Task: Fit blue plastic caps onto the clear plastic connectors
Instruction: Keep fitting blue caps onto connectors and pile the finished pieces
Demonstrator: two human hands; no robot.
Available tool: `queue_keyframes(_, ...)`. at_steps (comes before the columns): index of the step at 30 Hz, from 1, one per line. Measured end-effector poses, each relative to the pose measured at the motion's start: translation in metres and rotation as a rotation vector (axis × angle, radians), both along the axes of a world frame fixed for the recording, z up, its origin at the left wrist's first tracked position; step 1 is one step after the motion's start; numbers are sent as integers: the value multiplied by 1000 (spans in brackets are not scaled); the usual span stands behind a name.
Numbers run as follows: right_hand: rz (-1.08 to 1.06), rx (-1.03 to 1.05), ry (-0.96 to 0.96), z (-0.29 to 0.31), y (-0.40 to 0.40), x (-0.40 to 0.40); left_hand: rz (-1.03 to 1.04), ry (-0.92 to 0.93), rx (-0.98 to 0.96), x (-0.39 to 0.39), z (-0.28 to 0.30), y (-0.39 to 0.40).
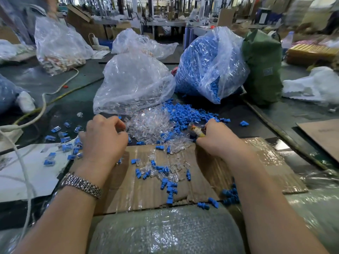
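A person's two bare hands worked over a heap of small plastic parts on a dark table [238,114]. The left hand [104,138], a metal watch [82,184] on its wrist, rested at the near left edge of the pile of clear connectors [148,123], its fingers [117,121] curled down among the pieces; whether they held one could not be told. The right hand [216,138] lay at the right of the pile, its fingers closed around a small yellowish object [197,131] too blurred to name. Loose blue caps [187,112] spread behind and to the right of the connectors, touching them and mixing in at the edges. More caps and connectors lay scattered on the sheet of taped cardboard [146,189] under the forearms, and a few capped pieces [64,142] sat to the left of the left hand, some on white paper [23,173]. Behind the pile stood a clear plastic bag [135,79], its mouth touching the connectors, and just beside it on the right a bag full of blue caps [205,65]. A green bag [262,68] stood against that one. A white cable [36,116] ran across the table at left.
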State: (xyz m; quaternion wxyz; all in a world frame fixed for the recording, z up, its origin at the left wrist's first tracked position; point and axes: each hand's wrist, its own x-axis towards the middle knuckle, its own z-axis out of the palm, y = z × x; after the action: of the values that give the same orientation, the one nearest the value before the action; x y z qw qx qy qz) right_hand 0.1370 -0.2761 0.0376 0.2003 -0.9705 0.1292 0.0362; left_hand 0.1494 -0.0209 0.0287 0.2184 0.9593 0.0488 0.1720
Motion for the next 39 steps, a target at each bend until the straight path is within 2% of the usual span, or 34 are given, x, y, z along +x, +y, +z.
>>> queue_keyframes(6,13,-135,6,2,5,-4,-353,74,-206,-4,-2,-15)
queue_keyframes(8,84,-155,-98,7,9,-6,-419,87,-192,-4,-4,-17)
queue_keyframes(11,364,21,-321,14,24,-10,-483,88,-156,-4,-5,-23)
queue_keyframes(13,536,34,-295,13,37,-13,-510,92,-116,-4,-6,-25)
queue_keyframes(15,622,-116,-229,6,46,-12,-513,90,-94,-3,-8,-26)
queue_keyframes(17,642,-239,-208,1,48,-9,-504,71,-80,-1,-10,-27)
queue_keyframes(22,630,-267,-221,-2,49,-4,-552,97,49,1,-14,-33)
queue_keyframes(27,519,-74,-271,0,37,-5,-593,98,14,0,-14,-33)
queue_keyframes(34,418,153,-430,4,28,-3,-612,243,-149,-3,-10,-36)
queue_keyframes(37,359,362,-439,5,26,-4,-623,256,-196,-4,-8,-38)
queue_keyframes(39,340,519,-454,6,25,-3,-598,243,-344,-3,-6,-36)
